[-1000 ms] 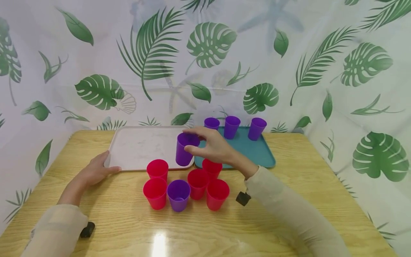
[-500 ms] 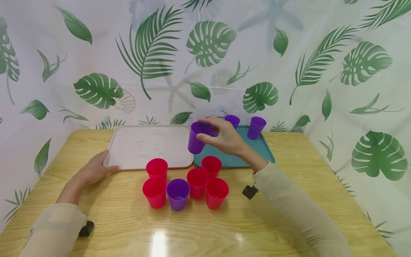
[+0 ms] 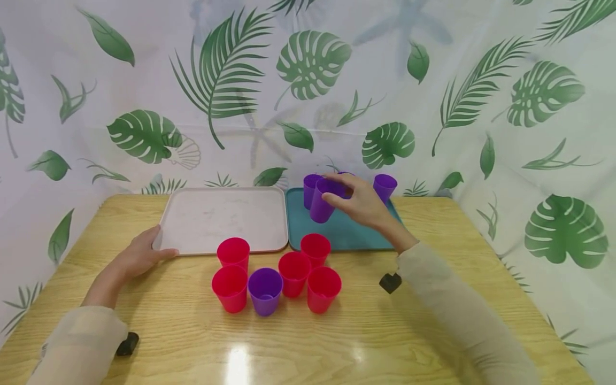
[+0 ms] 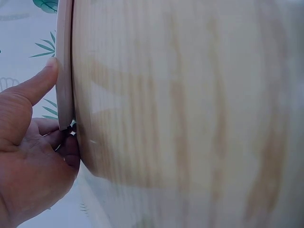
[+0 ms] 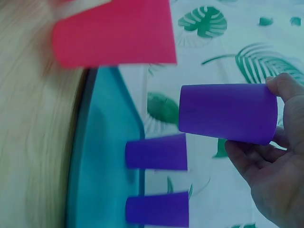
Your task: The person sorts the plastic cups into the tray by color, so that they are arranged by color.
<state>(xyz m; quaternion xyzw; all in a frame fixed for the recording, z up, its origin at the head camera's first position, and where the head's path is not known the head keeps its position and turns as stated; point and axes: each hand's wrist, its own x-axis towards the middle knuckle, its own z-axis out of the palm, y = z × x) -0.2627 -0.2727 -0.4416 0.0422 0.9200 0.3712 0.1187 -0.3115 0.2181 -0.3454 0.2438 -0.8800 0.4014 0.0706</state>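
Observation:
My right hand (image 3: 362,202) holds a purple cup (image 3: 321,207) near its rim, thumb on one side and fingers on the other. The cup hangs slightly tilted over the teal tray (image 3: 358,238), overlapping another purple cup (image 3: 310,191) in the head view. In the right wrist view, that held purple cup (image 5: 228,113) is well apart from two purple cups on the tray. My left hand (image 3: 139,254) grips the front left corner of the white tray (image 3: 216,224); in the left wrist view the thumb lies on the tray edge (image 4: 65,71) and the fingers curl by its corner.
A purple cup (image 3: 385,187) stands at the teal tray's back right; one more is mostly behind my right hand. On the wooden table (image 3: 289,347), in front of the trays, several red cups (image 3: 230,289) surround one purple cup (image 3: 266,291). A leaf-patterned cloth (image 3: 231,160) hangs behind.
My right hand has carried the purple cup rightward and back, from over the white tray's right edge to over the teal tray. The left hand stays at the white tray's corner.

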